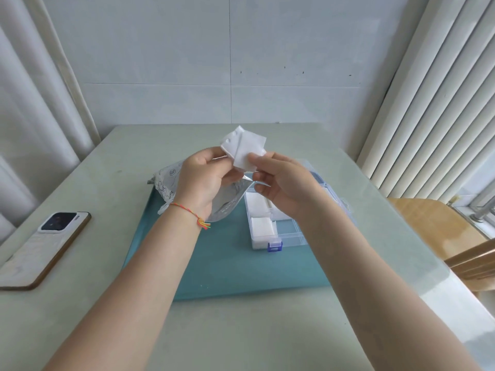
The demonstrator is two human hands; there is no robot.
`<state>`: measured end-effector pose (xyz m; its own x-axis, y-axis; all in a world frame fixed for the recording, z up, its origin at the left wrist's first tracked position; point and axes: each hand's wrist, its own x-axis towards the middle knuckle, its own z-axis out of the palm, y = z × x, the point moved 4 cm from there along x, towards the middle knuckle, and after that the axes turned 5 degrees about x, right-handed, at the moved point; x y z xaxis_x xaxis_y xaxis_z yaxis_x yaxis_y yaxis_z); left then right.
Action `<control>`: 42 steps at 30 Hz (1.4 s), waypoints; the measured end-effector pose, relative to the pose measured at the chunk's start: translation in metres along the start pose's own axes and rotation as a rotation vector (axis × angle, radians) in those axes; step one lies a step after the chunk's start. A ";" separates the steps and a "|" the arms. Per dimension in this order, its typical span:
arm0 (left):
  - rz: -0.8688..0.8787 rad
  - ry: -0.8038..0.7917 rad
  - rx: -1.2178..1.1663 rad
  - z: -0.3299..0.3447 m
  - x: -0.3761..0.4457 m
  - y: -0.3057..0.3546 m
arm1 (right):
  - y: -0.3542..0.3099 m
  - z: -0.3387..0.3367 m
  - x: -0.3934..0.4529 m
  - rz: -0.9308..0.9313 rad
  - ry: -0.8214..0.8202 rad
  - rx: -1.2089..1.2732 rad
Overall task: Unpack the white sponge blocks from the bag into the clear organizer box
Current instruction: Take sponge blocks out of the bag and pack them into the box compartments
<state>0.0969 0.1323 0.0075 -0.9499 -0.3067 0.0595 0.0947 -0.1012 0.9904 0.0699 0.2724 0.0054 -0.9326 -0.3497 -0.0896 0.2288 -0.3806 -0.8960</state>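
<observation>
Both hands are raised above the table, holding white sponge blocks (pixel 242 147) between them. My left hand (pixel 203 180) pinches the blocks from the left, with the silvery bag (pixel 167 183) lying under and behind it. My right hand (pixel 284 183) grips the blocks' lower right edge with thumb and fingers. The clear organizer box (pixel 284 235) with a blue latch sits below my right hand on a teal mat (pixel 227 263). White sponge blocks (pixel 262 226) lie in its near left compartments. Its far part is hidden by my right hand.
A phone (pixel 44 247) lies face down at the table's left edge. A wooden chair (pixel 442 231) stands at the right of the table. Curtains hang left, blinds right, and a tiled wall is behind.
</observation>
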 end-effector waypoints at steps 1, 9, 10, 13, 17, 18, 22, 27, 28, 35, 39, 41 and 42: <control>0.003 -0.011 -0.006 0.000 0.000 0.000 | 0.002 0.000 0.000 -0.003 0.024 -0.009; -0.064 -0.061 -0.157 0.006 -0.005 0.008 | 0.004 -0.004 -0.003 -0.022 0.159 -0.113; -0.069 -0.057 -0.163 0.006 -0.005 0.008 | 0.004 -0.003 -0.003 -0.026 0.165 -0.121; -0.037 -0.017 -0.097 0.005 -0.004 0.005 | 0.003 -0.002 -0.006 -0.053 0.191 -0.225; -0.033 0.061 0.030 0.000 0.000 -0.001 | -0.003 -0.002 -0.006 -0.169 0.252 -0.374; -0.031 0.069 0.053 -0.001 0.001 -0.002 | -0.005 -0.003 -0.006 -0.200 0.263 -0.395; -0.018 0.075 0.129 -0.001 0.002 -0.003 | -0.014 -0.007 -0.005 -0.276 0.287 -0.463; 0.015 0.101 0.290 -0.011 0.007 -0.006 | -0.028 -0.015 -0.005 -0.344 0.289 -0.543; 0.025 0.094 0.352 -0.012 0.008 -0.006 | -0.030 -0.015 -0.005 -0.330 0.246 -0.566; -0.112 -0.230 0.415 0.004 -0.002 -0.005 | -0.028 -0.008 -0.008 -0.264 0.015 -0.672; -0.148 -0.275 0.338 0.006 -0.005 -0.001 | -0.028 -0.011 -0.005 -0.308 0.070 -0.720; -0.149 -0.299 0.323 0.007 -0.006 0.000 | -0.028 -0.013 -0.004 -0.319 0.087 -0.722; -0.137 -0.310 0.332 0.008 -0.007 0.000 | -0.028 -0.013 -0.003 -0.320 0.090 -0.727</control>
<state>0.1009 0.1417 0.0084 -0.9959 -0.0100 -0.0900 -0.0901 0.2024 0.9752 0.0628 0.2950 0.0248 -0.9482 -0.2358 0.2131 -0.2644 0.2132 -0.9406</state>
